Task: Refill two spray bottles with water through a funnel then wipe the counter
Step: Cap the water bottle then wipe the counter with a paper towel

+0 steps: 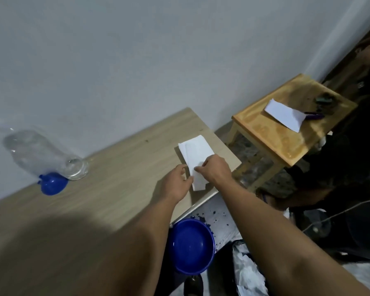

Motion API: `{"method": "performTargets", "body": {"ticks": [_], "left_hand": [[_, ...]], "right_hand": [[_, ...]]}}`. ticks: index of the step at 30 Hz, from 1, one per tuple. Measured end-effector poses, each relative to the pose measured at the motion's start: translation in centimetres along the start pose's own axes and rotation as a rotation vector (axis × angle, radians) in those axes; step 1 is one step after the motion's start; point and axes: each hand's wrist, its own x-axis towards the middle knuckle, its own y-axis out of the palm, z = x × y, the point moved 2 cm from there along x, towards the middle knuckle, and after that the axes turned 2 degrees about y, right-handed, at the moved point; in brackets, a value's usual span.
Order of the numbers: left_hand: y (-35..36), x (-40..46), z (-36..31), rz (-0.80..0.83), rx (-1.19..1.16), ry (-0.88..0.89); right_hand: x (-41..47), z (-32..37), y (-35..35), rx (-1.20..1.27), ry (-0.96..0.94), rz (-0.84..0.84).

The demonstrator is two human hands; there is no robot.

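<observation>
A folded white paper towel point(195, 152) lies near the right end of the light wooden counter point(115, 167). My right hand point(215, 169) pinches its near edge. My left hand point(177, 184) grips the towel's near left corner beside it. At the far left of the counter a clear plastic bottle point(41, 152) stands against the wall, with a blue funnel point(51, 183) lying at its base.
A blue bowl point(190, 245) sits below the counter's front edge, on the floor. To the right stands a small yellow wooden stool point(271, 133) bearing a white sheet of paper point(284, 114) and a pen. Dark clutter and a crumpled plastic bag fill the floor at right.
</observation>
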Motion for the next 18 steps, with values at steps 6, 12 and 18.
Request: {"method": "performTargets", "body": {"ticks": [6, 12, 18], "left_hand": [[0.0, 1.6, 0.0, -0.023, -0.013, -0.072], [0.5, 2.7, 0.6, -0.023, -0.016, -0.141], [1.3, 3.7, 0.5, -0.045, -0.069, -0.173]], "right_hand": [[0.9, -0.2, 0.8, -0.057, -0.020, 0.069], [1.0, 0.0, 0.8, -0.049, -0.030, 0.084], [1.4, -0.2, 0.6, -0.053, -0.069, 0.100]]}}
